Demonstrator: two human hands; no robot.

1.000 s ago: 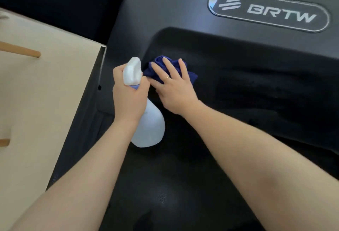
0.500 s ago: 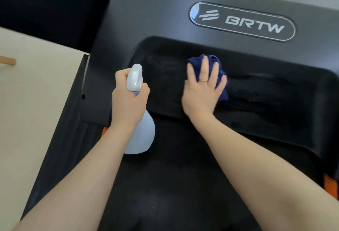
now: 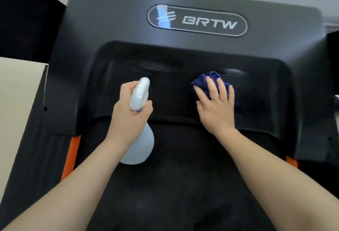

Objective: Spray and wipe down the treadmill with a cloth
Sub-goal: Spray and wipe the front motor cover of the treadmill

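The black treadmill (image 3: 113, 21) fills the view, its motor cover bearing a BRTW badge (image 3: 197, 20) and its dark belt (image 3: 174, 184) running toward me. My left hand (image 3: 128, 115) grips the neck of a white spray bottle (image 3: 138, 139), nozzle pointing away from me. My right hand (image 3: 215, 106) lies flat with fingers spread on a crumpled dark blue cloth (image 3: 211, 78), pressing it against the sloped inner face of the cover, right of centre.
Orange strips (image 3: 70, 157) edge the belt on both sides. A pale floor (image 3: 16, 106) lies to the left of the treadmill. A dark object (image 3: 22, 19) stands at the upper left, and a light wall runs along the top.
My right hand has slid the blue cloth from the left end of the cover's inner face rightward across it. The left hand keeps holding the bottle beside it. My view has shifted.
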